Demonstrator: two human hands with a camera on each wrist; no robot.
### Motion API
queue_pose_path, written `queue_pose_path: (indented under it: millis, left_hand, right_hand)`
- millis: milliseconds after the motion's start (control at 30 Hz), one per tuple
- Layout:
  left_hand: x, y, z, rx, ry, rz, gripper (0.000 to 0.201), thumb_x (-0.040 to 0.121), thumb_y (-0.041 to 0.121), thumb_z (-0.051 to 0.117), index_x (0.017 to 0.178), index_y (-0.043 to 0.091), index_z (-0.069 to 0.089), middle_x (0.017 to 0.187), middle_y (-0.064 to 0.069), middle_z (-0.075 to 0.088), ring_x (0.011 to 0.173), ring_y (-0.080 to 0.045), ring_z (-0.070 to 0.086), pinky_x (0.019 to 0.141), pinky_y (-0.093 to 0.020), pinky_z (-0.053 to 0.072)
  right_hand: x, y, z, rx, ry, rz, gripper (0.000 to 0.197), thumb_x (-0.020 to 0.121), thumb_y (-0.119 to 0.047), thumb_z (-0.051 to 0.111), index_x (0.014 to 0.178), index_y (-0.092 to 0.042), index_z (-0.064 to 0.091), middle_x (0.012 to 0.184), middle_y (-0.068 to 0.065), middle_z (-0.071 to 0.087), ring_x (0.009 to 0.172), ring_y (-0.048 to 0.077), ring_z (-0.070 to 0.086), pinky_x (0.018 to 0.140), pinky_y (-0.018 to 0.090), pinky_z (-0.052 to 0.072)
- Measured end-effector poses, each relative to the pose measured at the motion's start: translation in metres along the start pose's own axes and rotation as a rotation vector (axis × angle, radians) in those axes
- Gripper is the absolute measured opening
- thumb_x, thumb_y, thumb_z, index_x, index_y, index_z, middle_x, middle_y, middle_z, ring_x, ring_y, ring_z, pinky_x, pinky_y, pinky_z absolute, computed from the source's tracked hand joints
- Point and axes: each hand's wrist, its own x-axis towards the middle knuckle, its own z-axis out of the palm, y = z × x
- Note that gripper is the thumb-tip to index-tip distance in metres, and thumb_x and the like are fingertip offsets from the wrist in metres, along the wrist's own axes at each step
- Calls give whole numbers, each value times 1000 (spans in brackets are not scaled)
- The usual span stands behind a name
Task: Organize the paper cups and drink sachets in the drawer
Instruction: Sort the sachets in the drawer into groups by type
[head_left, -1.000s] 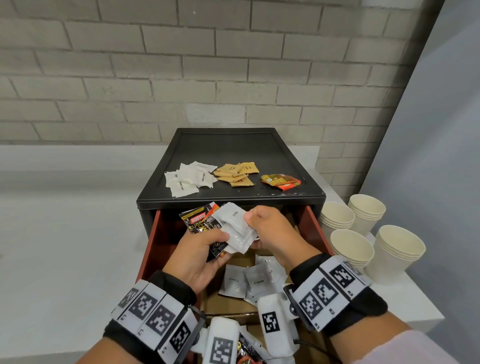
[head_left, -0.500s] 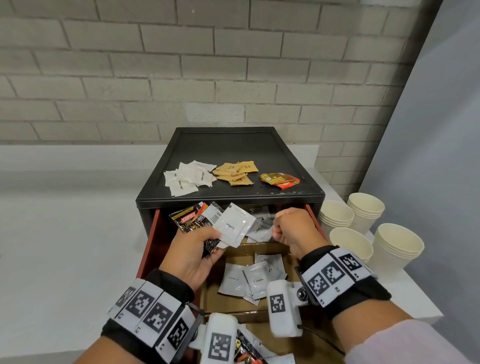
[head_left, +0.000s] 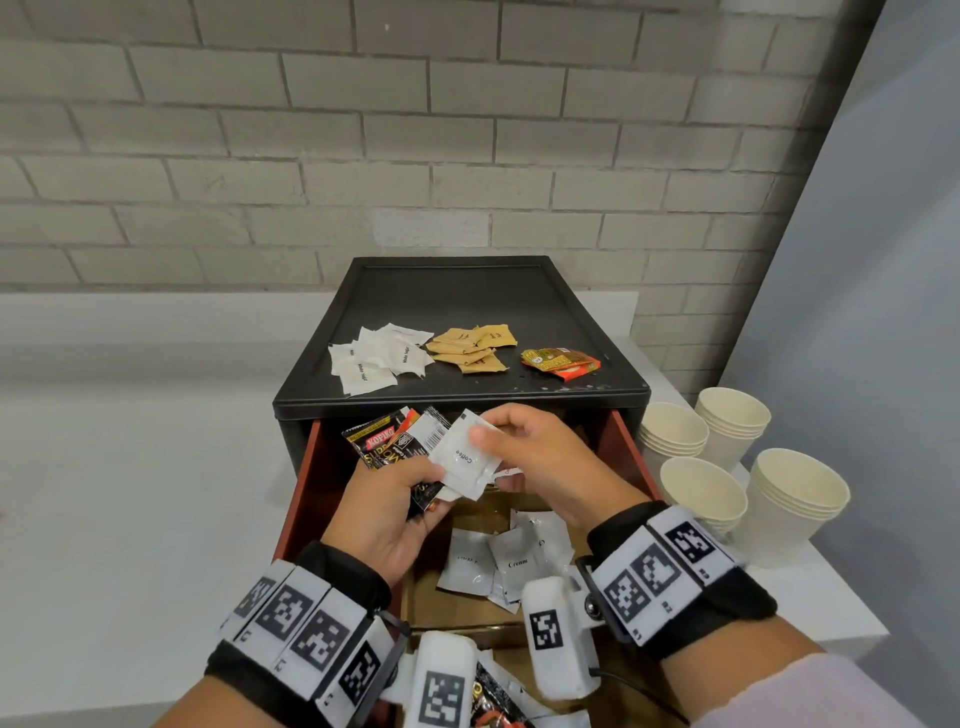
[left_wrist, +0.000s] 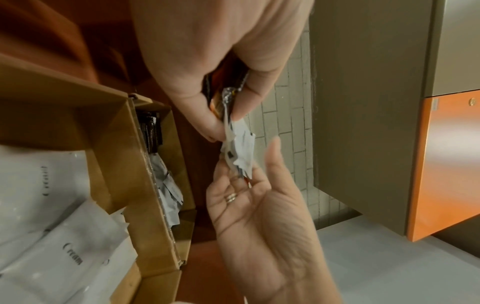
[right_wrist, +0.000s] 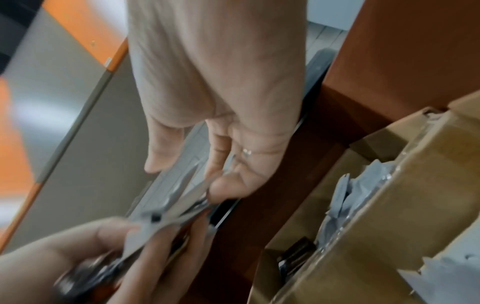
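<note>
Over the open drawer, my left hand grips a fanned bundle of black Kopiko sachets with a white Coffee sachet in front. My right hand pinches that white sachet at its top edge, thumb on its face. In the left wrist view the left hand clamps the bundle, and the right hand's fingers lie under the white edges. The right wrist view is blurred: the right hand meets the white sachet. White Cream sachets lie in the drawer's cardboard box.
On the black cabinet top lie white sugar sachets, brown sachets and orange-red sachets. Several stacks of paper cups stand on the white counter to the drawer's right. A brick wall is behind.
Half a second ago my right hand had drawn away to the right over the drawer. It has come back and now pinches the white Coffee sachet in my left hand's bundle.
</note>
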Motion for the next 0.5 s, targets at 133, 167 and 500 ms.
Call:
queue_pose_path:
  millis: [133, 167, 500]
  left_hand:
    - [1, -1, -1, 16, -11, 0, 45, 84, -15, 49, 125, 5, 51, 108, -19, 64, 90, -29, 64, 55, -32, 59]
    - [1, -1, -1, 21, -15, 3, 44, 84, -15, 49, 124, 5, 52, 107, -18, 65, 91, -29, 65, 56, -33, 60]
    - [2, 3, -3, -30, 25, 51, 45, 87, -14, 48, 123, 12, 51, 109, -14, 64, 94, -27, 63, 66, -36, 53]
  right_hand:
    - [2, 6, 6, -117, 58, -83, 10, 88, -14, 63, 98, -11, 62, 98, 9, 68, 77, 11, 64, 56, 13, 51]
    - [2, 6, 6, -93, 56, -69, 8, 90, -14, 60, 97, -12, 62, 96, 8, 68, 76, 11, 64, 56, 14, 52]
    - [16, 10, -18, 3, 327, 271, 11, 94, -8, 49, 104, -10, 54, 76, 7, 49, 54, 13, 41, 47, 21, 35]
